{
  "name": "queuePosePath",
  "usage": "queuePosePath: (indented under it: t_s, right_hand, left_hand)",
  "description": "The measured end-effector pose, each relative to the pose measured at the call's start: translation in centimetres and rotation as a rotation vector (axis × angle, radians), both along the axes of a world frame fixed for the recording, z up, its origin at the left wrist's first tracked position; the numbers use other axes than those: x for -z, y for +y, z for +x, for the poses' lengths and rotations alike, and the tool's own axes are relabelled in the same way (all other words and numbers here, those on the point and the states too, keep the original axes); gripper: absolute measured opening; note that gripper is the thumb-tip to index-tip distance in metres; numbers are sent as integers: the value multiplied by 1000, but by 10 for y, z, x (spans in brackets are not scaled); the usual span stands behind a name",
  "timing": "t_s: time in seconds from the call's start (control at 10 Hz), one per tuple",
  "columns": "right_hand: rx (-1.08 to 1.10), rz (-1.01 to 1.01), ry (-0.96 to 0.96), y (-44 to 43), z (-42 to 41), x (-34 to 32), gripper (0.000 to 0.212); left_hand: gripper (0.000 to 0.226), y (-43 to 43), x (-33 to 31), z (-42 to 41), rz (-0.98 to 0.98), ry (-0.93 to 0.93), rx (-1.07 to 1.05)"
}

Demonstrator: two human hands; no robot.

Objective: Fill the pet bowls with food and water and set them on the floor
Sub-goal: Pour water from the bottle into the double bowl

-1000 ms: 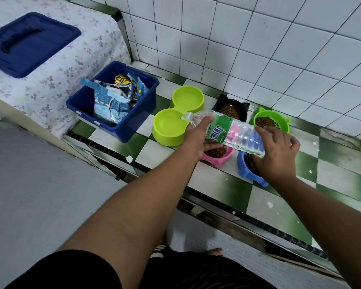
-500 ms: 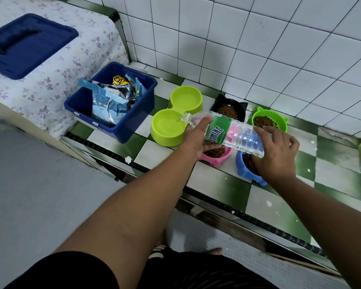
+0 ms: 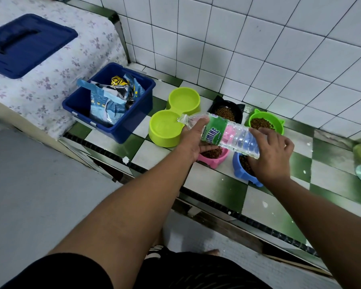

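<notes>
Left hand (image 3: 193, 140) and right hand (image 3: 273, 155) both grip clear plastic green-labelled bottle (image 3: 221, 134), tipped into lime-green double plastic bowl (image 3: 165, 142). Four small plastic bowls (image 3: 217, 160) right of it hold kibble. Floor placement looks pending.

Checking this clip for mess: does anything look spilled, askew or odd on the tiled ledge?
No spill shows: the clear plastic water bottle is tipped over the lime-green double bowl. Only oddities: white flecks on the green-and-white checked ledge, and crumpled opened foil bags in the dark blue plastic bin.
</notes>
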State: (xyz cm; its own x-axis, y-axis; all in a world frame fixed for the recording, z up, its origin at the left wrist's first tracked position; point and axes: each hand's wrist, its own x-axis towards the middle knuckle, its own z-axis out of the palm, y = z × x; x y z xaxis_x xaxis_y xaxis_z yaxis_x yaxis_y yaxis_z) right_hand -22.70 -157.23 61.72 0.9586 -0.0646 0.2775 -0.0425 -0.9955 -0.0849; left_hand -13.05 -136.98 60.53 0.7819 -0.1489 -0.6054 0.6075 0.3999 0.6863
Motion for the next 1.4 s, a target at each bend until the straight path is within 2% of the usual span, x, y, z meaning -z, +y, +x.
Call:
queuePosePath:
  t_s: [0.2, 0.4, 0.6, 0.8, 1.0, 1.2, 1.4]
  right_hand:
    - [7, 17, -5, 0, 0, 1, 82]
    - [35, 44, -46, 4, 6, 5, 82]
    - [54, 125, -96, 8, 11, 6, 83]
    - [122, 274, -165, 6, 10, -1, 81]
    - [228, 459, -263, -22, -2, -9, 83]
    - [368, 556, -314, -64, -34, -4, 87]
    - [508, 674, -319, -107, -69, 3, 96]
  left_hand:
    - [49, 0, -4, -1, 13, -28, -15]
    - [52, -3, -21, 3, 78, -145, -21]
    - [69, -7, -42, 11, 77, -277, -42]
    - [82, -32, -78, 14, 153, -514, 71]
    - [89, -78, -100, 8, 229, -764, 318]
    - [115, -151, -101, -21, 299, -971, 464]
    - [105, -221, -105, -53, 384, -1066, 569]
